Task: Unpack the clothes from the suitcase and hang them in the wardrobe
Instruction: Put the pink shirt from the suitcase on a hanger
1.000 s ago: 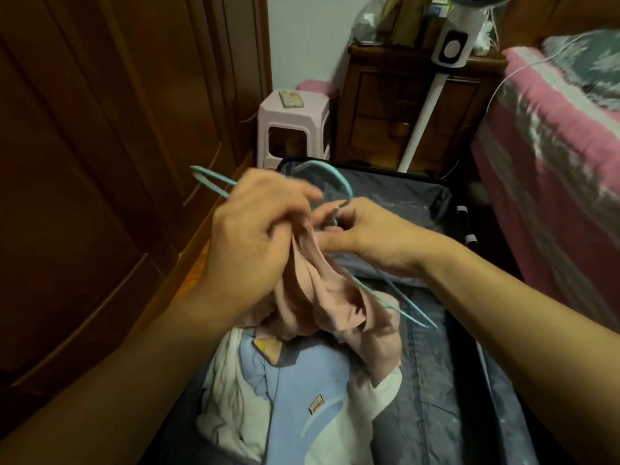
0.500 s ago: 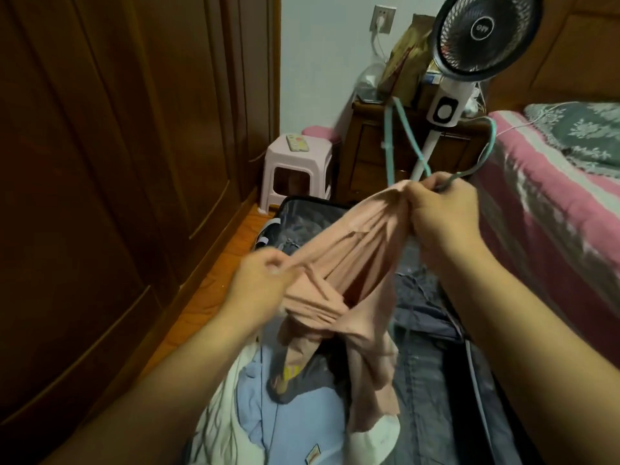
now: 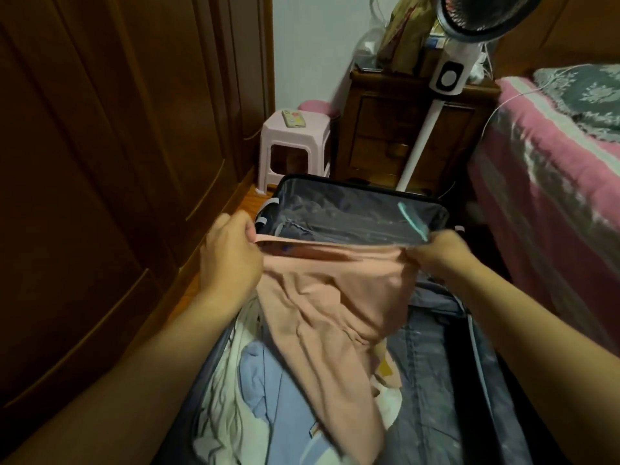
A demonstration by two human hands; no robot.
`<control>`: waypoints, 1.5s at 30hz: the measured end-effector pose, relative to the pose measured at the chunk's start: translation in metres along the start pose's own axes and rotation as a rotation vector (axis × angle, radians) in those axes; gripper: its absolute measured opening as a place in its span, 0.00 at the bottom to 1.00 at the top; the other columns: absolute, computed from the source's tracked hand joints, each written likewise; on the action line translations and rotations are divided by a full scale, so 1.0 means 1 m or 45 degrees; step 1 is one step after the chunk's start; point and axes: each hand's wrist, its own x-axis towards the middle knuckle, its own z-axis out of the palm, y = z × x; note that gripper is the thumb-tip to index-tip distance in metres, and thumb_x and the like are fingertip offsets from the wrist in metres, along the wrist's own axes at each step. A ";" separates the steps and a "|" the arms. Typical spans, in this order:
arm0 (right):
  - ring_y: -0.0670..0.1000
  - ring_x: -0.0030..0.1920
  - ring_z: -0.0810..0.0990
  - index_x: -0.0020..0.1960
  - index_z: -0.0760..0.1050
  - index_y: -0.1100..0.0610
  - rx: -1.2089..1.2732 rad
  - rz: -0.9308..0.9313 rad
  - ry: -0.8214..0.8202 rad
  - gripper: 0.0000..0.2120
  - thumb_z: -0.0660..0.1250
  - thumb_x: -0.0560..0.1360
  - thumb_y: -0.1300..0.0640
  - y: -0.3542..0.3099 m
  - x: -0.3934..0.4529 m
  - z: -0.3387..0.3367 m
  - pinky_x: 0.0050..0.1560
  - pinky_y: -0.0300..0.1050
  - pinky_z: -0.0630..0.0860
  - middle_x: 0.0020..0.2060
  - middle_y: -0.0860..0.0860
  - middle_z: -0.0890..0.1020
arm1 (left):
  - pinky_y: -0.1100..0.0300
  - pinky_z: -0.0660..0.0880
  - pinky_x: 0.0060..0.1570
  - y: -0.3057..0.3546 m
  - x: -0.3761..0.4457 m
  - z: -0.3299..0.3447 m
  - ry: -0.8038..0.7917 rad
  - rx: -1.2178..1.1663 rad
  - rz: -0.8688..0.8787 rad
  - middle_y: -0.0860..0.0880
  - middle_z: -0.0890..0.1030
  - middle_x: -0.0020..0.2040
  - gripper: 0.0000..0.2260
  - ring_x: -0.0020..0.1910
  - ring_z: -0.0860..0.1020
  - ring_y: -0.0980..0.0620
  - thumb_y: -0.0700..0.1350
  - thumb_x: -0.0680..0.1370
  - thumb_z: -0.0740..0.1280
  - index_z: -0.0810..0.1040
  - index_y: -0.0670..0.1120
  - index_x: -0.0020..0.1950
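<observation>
Closed wardrobe [image 3: 100,196] at left; open suitcase [image 3: 436,380] on the floor. Pink garment [image 3: 335,297] held stretched above it, left hand [image 3: 231,260] and right hand [image 3: 436,253] each pinching its top edge. Teal hanger [image 3: 411,219] beside the right hand; keep the edge taut while threading the hanger in.

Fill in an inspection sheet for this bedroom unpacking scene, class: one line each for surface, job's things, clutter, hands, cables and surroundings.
Surface: wooden floor with the open suitcase lying on it.
Job's things: pink garment stretched over the suitcase; teal hanger at its right end; blue and white clothes still packed; wardrobe doors closed.
Clutter: phone-like item on the pink stool.
Hands: left hand and right hand each pinch the garment's top edge.
Cables: white cable across the bed.
Surroundings: standing fan, nightstand.
</observation>
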 end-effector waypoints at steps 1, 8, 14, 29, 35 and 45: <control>0.53 0.30 0.74 0.45 0.81 0.61 -0.027 -0.034 -0.178 0.09 0.74 0.74 0.54 0.004 -0.001 0.004 0.29 0.42 0.70 0.31 0.55 0.77 | 0.57 0.65 0.36 -0.007 0.002 0.006 -0.053 -0.055 -0.002 0.52 0.72 0.42 0.12 0.41 0.72 0.48 0.31 0.74 0.64 0.70 0.48 0.40; 0.53 0.37 0.78 0.46 0.75 0.56 -0.100 -0.535 0.142 0.14 0.58 0.83 0.49 0.013 0.001 -0.013 0.42 0.50 0.72 0.36 0.52 0.81 | 0.64 0.72 0.41 -0.036 0.000 0.034 -0.701 -0.316 -0.246 0.46 0.84 0.53 0.20 0.50 0.80 0.48 0.29 0.77 0.59 0.87 0.47 0.45; 0.50 0.40 0.74 0.43 0.72 0.55 0.303 -0.494 0.214 0.12 0.58 0.84 0.54 0.007 -0.009 -0.025 0.40 0.44 0.69 0.41 0.54 0.79 | 0.66 0.64 0.63 -0.034 0.001 0.039 -0.785 -0.199 -0.225 0.50 0.72 0.74 0.25 0.70 0.72 0.50 0.30 0.78 0.59 0.76 0.48 0.71; 0.56 0.41 0.74 0.42 0.70 0.54 0.279 -1.069 0.336 0.07 0.58 0.78 0.55 -0.039 -0.027 -0.015 0.46 0.59 0.72 0.36 0.54 0.76 | 0.80 0.54 0.68 -0.005 -0.021 0.003 -0.991 -0.452 0.089 0.61 0.61 0.77 0.37 0.73 0.58 0.68 0.22 0.73 0.56 0.66 0.48 0.78; 0.51 0.39 0.69 0.40 0.67 0.49 0.053 -1.338 0.022 0.08 0.59 0.79 0.56 -0.065 -0.056 0.023 0.44 0.51 0.63 0.33 0.46 0.70 | 0.47 0.71 0.69 0.009 -0.026 0.003 -1.011 -1.184 -0.406 0.41 0.76 0.70 0.40 0.68 0.77 0.42 0.21 0.64 0.52 0.74 0.46 0.72; 0.49 0.39 0.74 0.42 0.75 0.55 0.125 -1.105 -0.079 0.10 0.63 0.81 0.54 -0.056 -0.057 0.053 0.43 0.51 0.68 0.33 0.47 0.76 | 0.63 0.70 0.63 0.012 -0.022 -0.011 -0.734 -0.710 -0.184 0.51 0.77 0.67 0.16 0.64 0.75 0.57 0.42 0.81 0.65 0.76 0.50 0.69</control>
